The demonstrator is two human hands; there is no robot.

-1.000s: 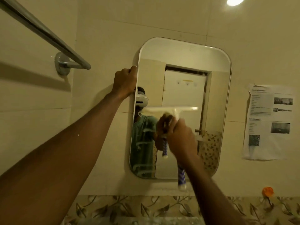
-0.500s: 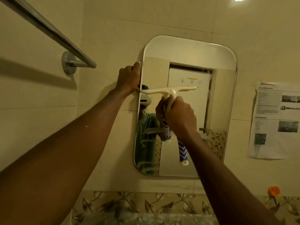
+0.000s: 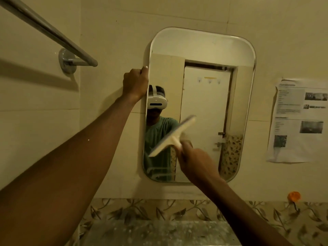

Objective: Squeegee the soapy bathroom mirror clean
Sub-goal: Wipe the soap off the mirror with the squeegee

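A rounded rectangular mirror (image 3: 204,50) hangs on the tiled wall and reflects a person and a white door. My left hand (image 3: 135,84) grips the mirror's left edge about a third of the way down. My right hand (image 3: 193,162) holds the handle of a cream squeegee (image 3: 173,136). The blade is blurred and tilted, its right end higher, over the lower middle of the glass. Whether the blade touches the glass I cannot tell. A few soapy streaks show near the mirror's bottom left.
A chrome towel rail (image 3: 53,34) juts from the wall at upper left. A printed paper sheet (image 3: 300,121) is stuck to the wall right of the mirror. An orange hook (image 3: 293,196) sits at lower right above a leaf-patterned tile band (image 3: 159,212).
The squeegee rose to the mirror's upper left, then swept down to the lower middle and tilted, right end up. My left hand stayed on the mirror's edge.
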